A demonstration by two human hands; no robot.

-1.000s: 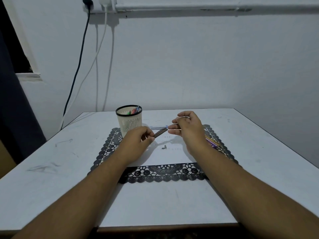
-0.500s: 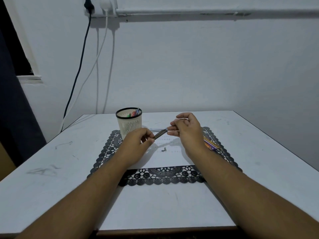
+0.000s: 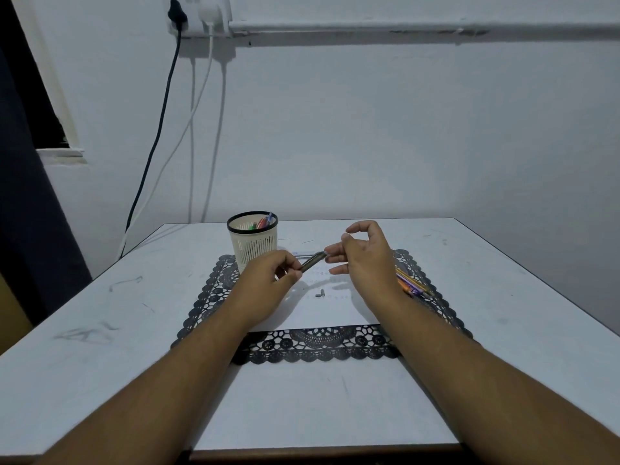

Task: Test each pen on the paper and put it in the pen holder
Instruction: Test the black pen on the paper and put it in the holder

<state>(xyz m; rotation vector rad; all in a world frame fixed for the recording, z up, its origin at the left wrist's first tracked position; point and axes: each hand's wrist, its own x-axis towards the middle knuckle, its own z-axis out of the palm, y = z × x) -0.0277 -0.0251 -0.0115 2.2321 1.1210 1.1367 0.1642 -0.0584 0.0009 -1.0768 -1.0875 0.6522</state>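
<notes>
Right hand (image 3: 364, 260) has opened since half a second ago, fingers loose, touching the dark pen's (image 3: 312, 261) tip end. Left hand (image 3: 268, 283) pinches its lower end, above the paper (image 3: 322, 310), at 4 o'clock from the pen holder (image 3: 252, 239). Light, rigid, slim barrel; mid-barrel grip looks best.

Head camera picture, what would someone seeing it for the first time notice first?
Probably the two bare hands meeting over the white sheet of paper: the left hand pinches a dark slim pen, and the right hand has its fingertips at the pen's far end. Next, the black lace placemat under the paper, with the cream slotted pen holder with coloured pens at its far left corner and a bundle of coloured pens beside the right wrist.
</notes>
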